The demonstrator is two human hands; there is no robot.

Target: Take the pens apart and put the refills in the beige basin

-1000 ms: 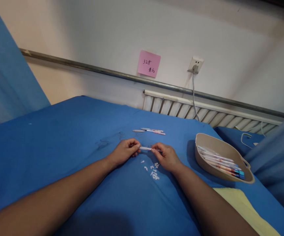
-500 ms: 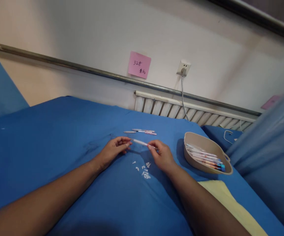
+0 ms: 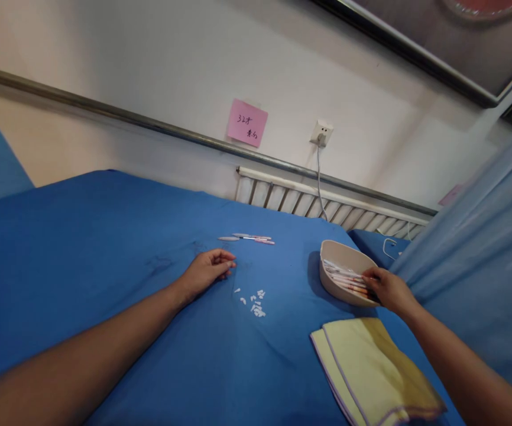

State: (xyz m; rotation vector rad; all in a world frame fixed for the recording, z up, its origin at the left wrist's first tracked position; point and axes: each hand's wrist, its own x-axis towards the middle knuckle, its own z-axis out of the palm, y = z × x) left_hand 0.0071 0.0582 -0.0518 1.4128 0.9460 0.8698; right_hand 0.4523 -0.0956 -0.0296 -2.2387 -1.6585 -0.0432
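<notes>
My left hand rests over the blue sheet with its fingers curled together. Whatever they hold, if anything, is hidden. Far to the right, my right hand dips into a beige basket, its fingers closed at the ends of the pens lying there. One pen seems to be between those fingers, though the grip is partly hidden. Beyond my left hand, a few slim pens lie side by side on the sheet. Small white scraps are scattered between the two hands, nearer to me.
A folded yellow cloth lies in front of the basket. Blue sheet covers the surface. Behind it are a radiator, a metal rail and a plugged-in socket. A blue curtain hangs at the right.
My right hand has left the pen held between both hands and moved right into the basket. That pen no longer shows at my left hand, which stays in place. The view has turned slightly right.
</notes>
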